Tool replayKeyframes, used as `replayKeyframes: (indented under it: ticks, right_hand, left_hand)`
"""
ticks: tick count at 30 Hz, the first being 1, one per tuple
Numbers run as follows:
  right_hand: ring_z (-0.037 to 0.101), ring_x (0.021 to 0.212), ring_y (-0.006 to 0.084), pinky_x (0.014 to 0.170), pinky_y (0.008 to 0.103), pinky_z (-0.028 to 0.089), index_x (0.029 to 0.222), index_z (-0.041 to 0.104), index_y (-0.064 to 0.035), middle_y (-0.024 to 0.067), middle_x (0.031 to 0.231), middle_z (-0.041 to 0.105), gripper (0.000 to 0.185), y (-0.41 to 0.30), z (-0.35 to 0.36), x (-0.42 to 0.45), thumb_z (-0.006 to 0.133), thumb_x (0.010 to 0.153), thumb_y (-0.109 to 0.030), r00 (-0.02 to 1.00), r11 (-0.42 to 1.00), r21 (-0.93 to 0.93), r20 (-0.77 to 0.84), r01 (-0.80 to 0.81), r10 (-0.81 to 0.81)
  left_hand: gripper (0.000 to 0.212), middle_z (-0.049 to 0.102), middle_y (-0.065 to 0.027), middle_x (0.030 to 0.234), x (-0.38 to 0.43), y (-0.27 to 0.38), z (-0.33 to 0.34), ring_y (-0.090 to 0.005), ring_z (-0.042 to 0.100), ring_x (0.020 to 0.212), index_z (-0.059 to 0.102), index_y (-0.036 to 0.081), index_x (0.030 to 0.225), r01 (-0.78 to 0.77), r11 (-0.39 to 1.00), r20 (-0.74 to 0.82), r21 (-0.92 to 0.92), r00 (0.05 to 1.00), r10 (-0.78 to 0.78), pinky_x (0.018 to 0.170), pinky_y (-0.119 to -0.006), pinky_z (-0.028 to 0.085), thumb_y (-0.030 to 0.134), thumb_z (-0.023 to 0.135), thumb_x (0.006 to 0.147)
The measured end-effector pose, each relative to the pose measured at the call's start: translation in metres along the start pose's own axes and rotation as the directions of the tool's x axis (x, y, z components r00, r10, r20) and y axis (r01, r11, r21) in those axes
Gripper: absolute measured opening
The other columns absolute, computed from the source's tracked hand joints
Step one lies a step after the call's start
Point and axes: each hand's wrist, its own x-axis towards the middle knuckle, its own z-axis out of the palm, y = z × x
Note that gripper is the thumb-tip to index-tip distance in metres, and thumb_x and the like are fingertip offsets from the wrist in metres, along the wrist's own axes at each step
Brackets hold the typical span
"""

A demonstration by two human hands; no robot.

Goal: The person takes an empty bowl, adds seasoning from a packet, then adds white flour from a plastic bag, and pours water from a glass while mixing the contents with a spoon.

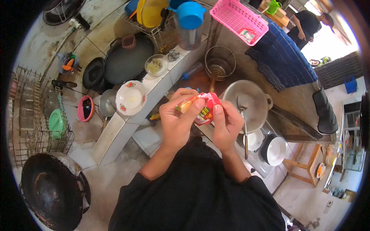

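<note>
A red printed sachet [208, 108] is held up in front of my chest, pinched from both sides. My left hand [180, 118] grips its left end with the thumb on top. At its right edge, my right hand [227, 124] presses it between thumb and fingers. Whether the sachet is torn cannot be made out. Just beyond my right hand sits a large metal pot [254, 108] with a long-handled spatula [245, 135] leaning in it. On the tiled ledge to my left stands a white floral plate [131, 98].
A clear bowl [156, 65] of greenish food rests on the ledge. A pink plastic basket [238, 20] and a blue cloth [284, 57] hang over the far wall. Pans [274, 151] stand on the stove at right. A blackened wok [52, 190] lies at lower left. Another person [306, 27] stands in the background.
</note>
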Motion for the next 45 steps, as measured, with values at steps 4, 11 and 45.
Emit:
replayKeyframes:
  ticks: [4,11,45]
  right_hand:
    - [0.059,0.079,0.0109,0.066,0.0251,0.048,0.113,0.056,0.0028,0.0057,0.095,0.063,0.026,0.032,0.030,0.002,0.057,0.093,-0.013,1.000,0.981,0.192,-0.019,0.011,-0.008]
    - [0.058,0.089,0.0098,0.064,0.0246,0.047,0.134,0.046,-0.0069,0.0023,0.109,0.062,0.051,0.091,0.090,0.002,0.065,0.088,-0.017,0.767,0.537,0.548,0.456,-0.642,0.451]
    - [0.065,0.069,0.0351,0.069,0.0437,0.050,0.085,0.069,0.0010,0.0240,0.074,0.065,0.031,0.313,0.451,0.076,0.073,0.071,-0.026,0.734,0.785,-0.617,0.559,0.057,0.386]
  left_hand:
    - [0.012,0.059,-0.0064,0.095,0.008,-0.015,-0.030,-0.0098,0.055,0.083,0.067,-0.007,0.093,-0.005,1.000,-0.055,0.029,0.998,0.007,0.074,-0.024,0.046,0.004,0.066,0.086]
    - [0.009,0.059,-0.0030,0.091,0.035,-0.041,-0.092,-0.0070,0.055,0.072,0.064,-0.003,0.090,0.256,0.966,-0.363,0.041,0.904,-0.224,0.054,-0.020,0.043,0.005,0.065,0.087]
    - [0.031,0.062,-0.0042,0.091,0.027,-0.135,-0.563,-0.0145,0.056,0.075,0.055,0.008,0.114,0.570,0.819,-0.850,0.067,0.463,-0.252,0.061,-0.029,0.044,0.019,0.061,0.086]
